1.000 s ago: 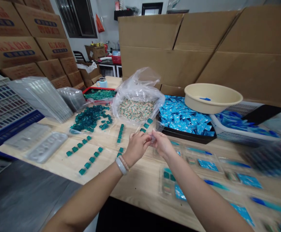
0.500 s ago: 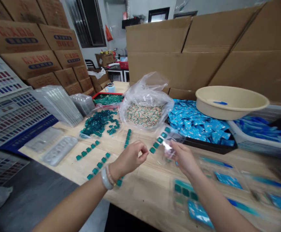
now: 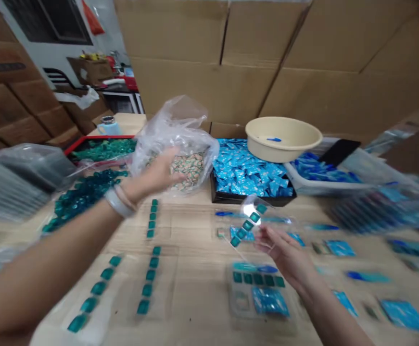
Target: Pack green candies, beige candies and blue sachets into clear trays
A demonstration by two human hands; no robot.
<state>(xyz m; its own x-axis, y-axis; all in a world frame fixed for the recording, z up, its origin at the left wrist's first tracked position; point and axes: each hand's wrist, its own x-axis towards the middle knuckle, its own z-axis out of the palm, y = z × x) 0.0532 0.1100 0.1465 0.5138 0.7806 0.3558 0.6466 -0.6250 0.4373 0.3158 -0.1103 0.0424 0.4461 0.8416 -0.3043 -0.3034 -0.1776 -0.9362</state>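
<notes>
Head view: your left hand (image 3: 155, 174), fingers spread open, at the mouth of a clear plastic bag (image 3: 175, 132), top centre; your right hand (image 3: 281, 254) pinches a clear strip of teal squares (image 3: 247, 227), right of centre

Left forearm (image 3: 50, 245): bare, with a wide glossy white wristband (image 3: 114, 203) and a thin tan bracelet (image 3: 126, 196) directly beside it at the wrist. Right forearm (image 3: 334, 315): bare, wrist unadorned. Left hand (image 3: 155, 174), right hand (image 3: 285, 254): both bare.
</notes>
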